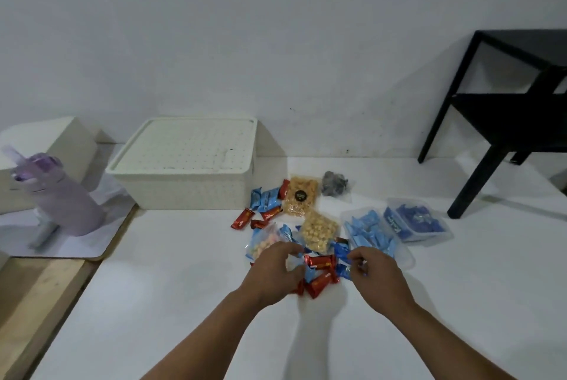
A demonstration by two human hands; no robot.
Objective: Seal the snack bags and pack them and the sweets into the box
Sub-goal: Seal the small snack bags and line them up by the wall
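Two bare hands reach into the sweets [319, 275] just in front of the closed cream box [190, 165]. Left hand [276, 269] curls on a clear wrapper; right hand [376, 270] pinches a blue one. No wrapper text is readable. Snack bags [319, 231] lie between sweets and box.

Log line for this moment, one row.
stage: gathering sweets | left hand: on sweets pile | right hand: on blue sweet | box: lid on

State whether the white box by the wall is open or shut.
Shut: the dotted lid lies flat on the white box, covering its whole top.
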